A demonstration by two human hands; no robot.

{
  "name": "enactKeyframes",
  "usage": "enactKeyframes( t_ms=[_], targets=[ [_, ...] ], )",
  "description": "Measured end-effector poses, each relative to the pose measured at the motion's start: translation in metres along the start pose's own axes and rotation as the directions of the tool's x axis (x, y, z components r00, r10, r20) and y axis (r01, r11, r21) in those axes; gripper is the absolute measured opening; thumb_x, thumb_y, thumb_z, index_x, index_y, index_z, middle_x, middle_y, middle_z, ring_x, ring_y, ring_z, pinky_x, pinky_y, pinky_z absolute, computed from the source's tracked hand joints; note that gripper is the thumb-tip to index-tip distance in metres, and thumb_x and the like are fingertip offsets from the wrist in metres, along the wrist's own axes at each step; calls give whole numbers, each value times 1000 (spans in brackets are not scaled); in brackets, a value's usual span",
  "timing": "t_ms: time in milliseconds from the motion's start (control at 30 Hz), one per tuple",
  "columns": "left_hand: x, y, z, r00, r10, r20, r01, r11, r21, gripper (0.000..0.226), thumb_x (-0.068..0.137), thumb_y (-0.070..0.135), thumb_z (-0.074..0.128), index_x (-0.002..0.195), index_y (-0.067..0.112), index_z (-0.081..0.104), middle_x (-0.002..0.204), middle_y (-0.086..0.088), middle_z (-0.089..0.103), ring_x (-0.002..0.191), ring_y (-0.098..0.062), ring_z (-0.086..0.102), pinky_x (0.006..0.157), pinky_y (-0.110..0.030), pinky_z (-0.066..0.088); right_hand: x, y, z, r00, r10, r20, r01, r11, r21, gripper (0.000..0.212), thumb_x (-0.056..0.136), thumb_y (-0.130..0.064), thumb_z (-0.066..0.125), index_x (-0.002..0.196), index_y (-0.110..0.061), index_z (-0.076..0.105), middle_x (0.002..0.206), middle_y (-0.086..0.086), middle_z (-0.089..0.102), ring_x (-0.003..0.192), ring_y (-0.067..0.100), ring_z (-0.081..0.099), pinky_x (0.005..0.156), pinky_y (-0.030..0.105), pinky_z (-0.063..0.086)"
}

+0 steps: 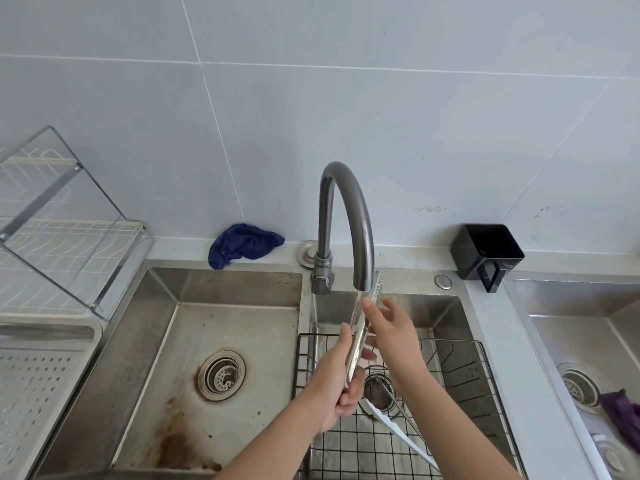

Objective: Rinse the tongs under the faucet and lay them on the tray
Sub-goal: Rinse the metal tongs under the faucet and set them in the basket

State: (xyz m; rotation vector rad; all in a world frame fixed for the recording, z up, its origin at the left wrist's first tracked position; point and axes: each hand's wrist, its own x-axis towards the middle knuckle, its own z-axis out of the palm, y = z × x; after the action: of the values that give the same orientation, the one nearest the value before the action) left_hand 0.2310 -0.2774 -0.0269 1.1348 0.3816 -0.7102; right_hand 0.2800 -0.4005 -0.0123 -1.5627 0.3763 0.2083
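Metal tongs (360, 336) stand nearly upright under the grey curved faucet (348, 216), with water running down them. My left hand (337, 379) grips their lower end, fingers curled round the handle. My right hand (389, 327) touches the upper part of the tongs with thumb and fingertips, the other fingers spread. The perforated tray (38, 386) lies at the far left beside the sink.
A black wire basket (478, 386) sits in the right basin with a white utensil (398, 431) and a thin metal utensil in it. The left basin (214, 344) is stained. A dish rack (62, 220), blue cloth (242, 245), black holder (486, 252) and purple cloth (620, 410) stand around.
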Motion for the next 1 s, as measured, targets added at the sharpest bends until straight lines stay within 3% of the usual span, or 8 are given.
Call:
enactKeyframes(
  t_ms=[100, 333, 500, 600, 700, 767, 900, 1000],
  targets=[
    [-2, -4, -2, 999, 34, -25, -33, 999, 18, 82, 80, 87, 45, 116, 16, 60, 58, 0, 45, 38, -9, 26, 40, -23, 10, -1, 7, 6, 990, 20, 138, -38, 991, 130, 36, 88, -45, 71, 105, -13, 71, 83, 8, 70, 67, 20, 60, 54, 29, 46],
    [-7, -6, -6, 979, 60, -193, -51, 997, 51, 61, 91, 72, 45, 102, 19, 73, 59, 0, 58, 37, -10, 39, 38, -19, 17, 6, 8, 23, 994, 105, -24, -106, 993, -51, 50, 83, -54, 78, 98, -10, 59, 69, 0, 64, 47, 9, 59, 43, 25, 46],
    [-5, 2, -4, 984, 48, -171, -58, 997, -54, 62, 93, 73, 41, 108, 20, 69, 57, -5, 53, 35, -13, 29, 38, -17, 15, 2, -5, 34, 996, 93, 5, -93, 995, -30, 44, 94, -44, 69, 120, -12, 54, 100, 10, 72, 73, 12, 73, 57, 25, 56],
    [-8, 4, 0, 974, 124, -189, -93, 982, 165, 61, 93, 76, 35, 97, 27, 71, 62, -13, 54, 41, -21, 45, 39, -21, 26, -7, -5, 38, 1000, 22, 7, -19, 970, -243, 58, 94, -52, 66, 129, -10, 45, 103, 1, 66, 88, 12, 68, 71, 27, 53],
    [-7, -13, -3, 861, 479, -169, -183, 603, 777, 36, 105, 42, 32, 121, 24, 59, 93, -12, 63, 91, -36, 67, 65, -37, 50, -5, -10, 36, 998, -12, -61, -3, 971, -238, 68, 87, -58, 70, 132, -13, 46, 112, -1, 66, 100, 18, 68, 83, 38, 56],
    [-13, -24, -3, 798, 579, -167, -187, 501, 845, 41, 104, 50, 28, 113, 19, 53, 80, 5, 58, 89, -29, 66, 71, -38, 47, 2, -19, 33, 993, 21, -113, -35, 992, -118, 49, 91, -46, 69, 120, -10, 53, 97, 5, 71, 78, 17, 68, 68, 35, 56],
    [-21, -29, 1, 828, 513, -226, -204, 652, 730, 67, 86, 76, 25, 107, 21, 57, 62, 5, 53, 59, -17, 53, 59, -37, 40, 8, -24, 30, 983, 179, -45, -165, 961, 220, 35, 96, -35, 62, 116, -8, 56, 92, 8, 69, 68, 22, 64, 62, 36, 54],
    [-21, -15, 5, 946, 213, -246, -173, 969, 174, 73, 85, 76, 39, 100, 11, 68, 53, -5, 46, 35, -16, 33, 38, -22, 23, -7, -7, 37, 998, 63, 1, -63, 998, 22, 57, 84, -56, 74, 128, -27, 52, 121, -8, 67, 90, 9, 70, 79, 35, 59]
  ],
)
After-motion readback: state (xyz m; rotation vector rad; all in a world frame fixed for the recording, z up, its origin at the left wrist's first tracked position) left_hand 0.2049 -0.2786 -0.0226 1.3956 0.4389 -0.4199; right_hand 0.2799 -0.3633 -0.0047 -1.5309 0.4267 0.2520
